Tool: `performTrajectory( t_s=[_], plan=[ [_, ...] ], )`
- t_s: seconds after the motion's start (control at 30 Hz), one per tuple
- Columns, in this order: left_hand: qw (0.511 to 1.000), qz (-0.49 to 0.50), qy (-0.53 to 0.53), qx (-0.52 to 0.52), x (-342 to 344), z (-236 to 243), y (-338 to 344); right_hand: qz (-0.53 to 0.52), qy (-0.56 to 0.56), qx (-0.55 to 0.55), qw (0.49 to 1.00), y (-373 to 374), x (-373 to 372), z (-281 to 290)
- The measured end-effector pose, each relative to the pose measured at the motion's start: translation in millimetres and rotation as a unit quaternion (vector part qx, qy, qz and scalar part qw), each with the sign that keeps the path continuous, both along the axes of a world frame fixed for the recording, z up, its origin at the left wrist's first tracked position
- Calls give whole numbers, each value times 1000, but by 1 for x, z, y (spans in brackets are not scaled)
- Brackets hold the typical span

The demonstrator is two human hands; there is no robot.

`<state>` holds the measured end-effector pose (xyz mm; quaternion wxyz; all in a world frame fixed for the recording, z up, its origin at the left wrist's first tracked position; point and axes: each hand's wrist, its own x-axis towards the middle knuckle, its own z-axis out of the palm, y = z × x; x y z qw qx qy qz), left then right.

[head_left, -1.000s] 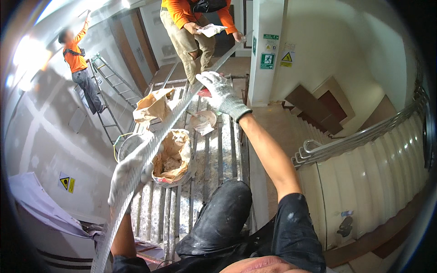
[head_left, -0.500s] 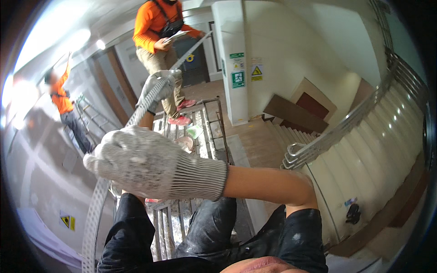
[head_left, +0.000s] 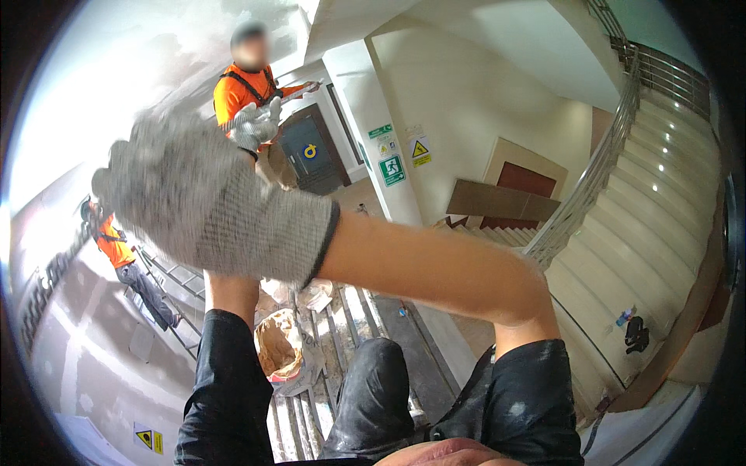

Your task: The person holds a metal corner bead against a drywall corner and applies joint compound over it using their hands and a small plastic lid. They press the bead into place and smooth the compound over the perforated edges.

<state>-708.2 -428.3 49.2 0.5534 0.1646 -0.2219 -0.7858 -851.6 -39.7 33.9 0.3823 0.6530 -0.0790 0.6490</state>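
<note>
Closest to the camera are the person's dark trousers [head_left: 373,404], knees up on a slatted metal platform [head_left: 342,326]. Right in front of the lens is the right hand [head_left: 194,202] in a grey knit glove, swung across to the left and badly blurred. Its fingers [head_left: 128,175] look loosely spread with nothing in them. A bit further out the left hand [head_left: 256,124], also gloved, is raised higher. It's curled, but I can't tell if it's actually gripping anything. A thin pale strip [head_left: 299,88] runs up and to the right from just beside that left glove, so the left hand is nearer to it, and the right sits below and to the left. Below sits an open paper sack [head_left: 280,349]. Beyond are a person in orange [head_left: 249,85], a dark door [head_left: 307,151] and stairs [head_left: 653,225].
</note>
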Motion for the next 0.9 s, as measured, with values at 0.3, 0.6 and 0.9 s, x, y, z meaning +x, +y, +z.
performTrajectory(
  t_s=[0.3,0.6,0.9],
  plan=[
    [779,443,-263,-357,-67,81,80,76,-61,98,990,-9,-92,100],
    [313,654,-1,-689,-237,100,305,17,-170,170,970,20,-207,105],
    [284,530,-36,-798,-354,114,355,419,-309,173,836,15,-328,110]
  ],
)
